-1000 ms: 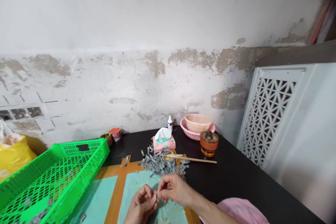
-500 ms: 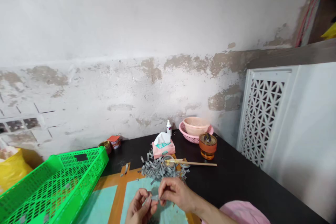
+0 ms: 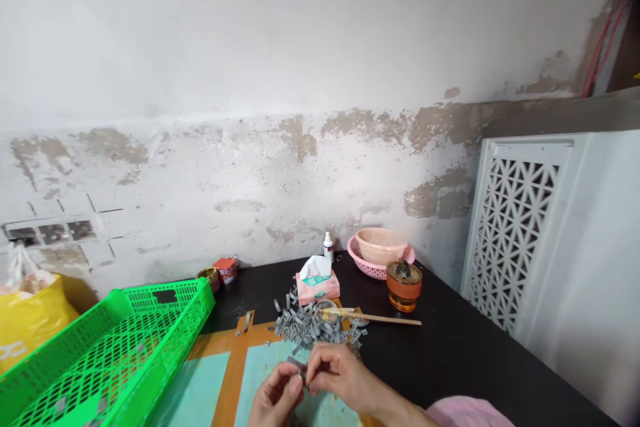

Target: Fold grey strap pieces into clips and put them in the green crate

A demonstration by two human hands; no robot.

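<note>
Left hand (image 3: pixel 277 397): thumb and forefinger clamped on a small grey strip (image 3: pixel 295 363).
Right hand (image 3: pixel 345 377): thumb and fingers bunched at the strip's right side, tips near the left thumb. Can't tell if they pinch the strip or only sit against it.
Grey strip: between the two hands' fingertips, one end poking up past the left forefinger; lower part hidden by fingers.
Under hands: blue-green sheet (image 3: pixel 200 380), orange tape (image 3: pixel 231 370) along its edges, on a black table (image 3: pixel 425 363).
Strip pile (image 3: pixel 300 327): loose heap of grey strips just beyond the hands, on the table and sheet edge.
Tub (image 3: pixel 327 307): small, round, in the pile; stick (image 3: pixel 393 319) lies across it, yellowish stuff on the stick's left end.
Tissue pack (image 3: pixel 318 290): behind the pile, tissue sticking out; white bottle (image 3: pixel 328 250) upright behind it.
Glass jar (image 3: pixel 404 293): right of the pack, orange band, amber liquid low down.
Peach bowl (image 3: pixel 381 247): sits in a pink basket (image 3: pixel 370 269), by the wall.
Green crate (image 3: pixel 173 345): left of the sheet's taped strip, few grey bits inside.
Yellow bag (image 3: pixel 37 323): far left, beside the crate.
</note>
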